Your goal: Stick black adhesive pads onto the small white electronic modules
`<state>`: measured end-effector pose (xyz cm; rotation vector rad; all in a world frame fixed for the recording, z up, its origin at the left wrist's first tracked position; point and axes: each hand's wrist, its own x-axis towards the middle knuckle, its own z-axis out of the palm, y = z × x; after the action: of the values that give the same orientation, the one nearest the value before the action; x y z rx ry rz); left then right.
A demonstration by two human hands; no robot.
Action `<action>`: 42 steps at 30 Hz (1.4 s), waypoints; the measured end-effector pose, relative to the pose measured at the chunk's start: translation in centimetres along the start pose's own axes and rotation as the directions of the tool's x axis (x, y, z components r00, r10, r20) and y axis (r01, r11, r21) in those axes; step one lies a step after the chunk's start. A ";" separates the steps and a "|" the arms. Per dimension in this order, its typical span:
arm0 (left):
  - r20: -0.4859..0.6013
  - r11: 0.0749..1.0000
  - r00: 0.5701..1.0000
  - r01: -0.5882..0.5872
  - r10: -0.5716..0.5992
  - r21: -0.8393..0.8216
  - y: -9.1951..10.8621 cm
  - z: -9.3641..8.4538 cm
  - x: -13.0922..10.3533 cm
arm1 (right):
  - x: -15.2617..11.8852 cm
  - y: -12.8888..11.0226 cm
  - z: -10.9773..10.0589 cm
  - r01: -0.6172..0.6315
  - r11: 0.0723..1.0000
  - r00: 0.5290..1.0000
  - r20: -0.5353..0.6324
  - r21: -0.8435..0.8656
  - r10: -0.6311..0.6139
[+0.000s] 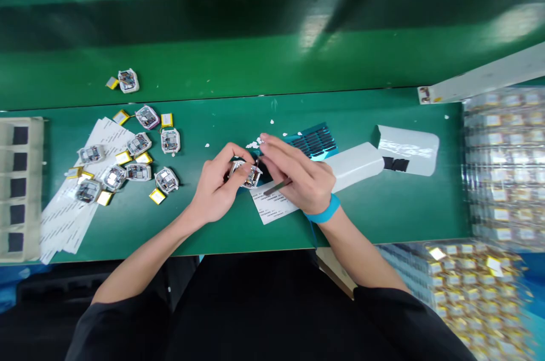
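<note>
At the middle of the green table, my left hand (220,184) grips a small white-framed device (251,175) with exposed electronics. Close against its right side is my right hand (298,175), fingers bent, with thin metal tweezers (276,187) held in it; the fingertips are near the device's upper edge. A blue band (324,211) circles the right wrist. Beneath the right hand lie a printed white sheet (272,210) and a white glossy strip (357,167). Behind it is a blue sheet with black strips (317,141). Small white bits (256,143) are scattered beside the fingertips.
Several similar devices (138,144) with yellow batteries (157,196) lie at left, some on printed paper strips (63,219). A pale tray (34,191) stands at the far left. Another glossy sheet (409,145) lies right, beside clear trays (502,168) of parts.
</note>
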<state>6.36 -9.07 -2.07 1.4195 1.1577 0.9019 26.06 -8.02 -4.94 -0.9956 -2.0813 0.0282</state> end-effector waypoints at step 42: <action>-0.126 0.981 0.973 -0.196 0.195 0.003 -1.9 1.4 -0.8 | 0.3 -0.7 -2.6 0.208 0.977 0.963 0.188 -0.055 -0.195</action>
<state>7.12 -10.20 -4.13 1.5058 1.1179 1.1481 27.25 -9.03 -2.78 -0.8459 -2.3581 -0.0652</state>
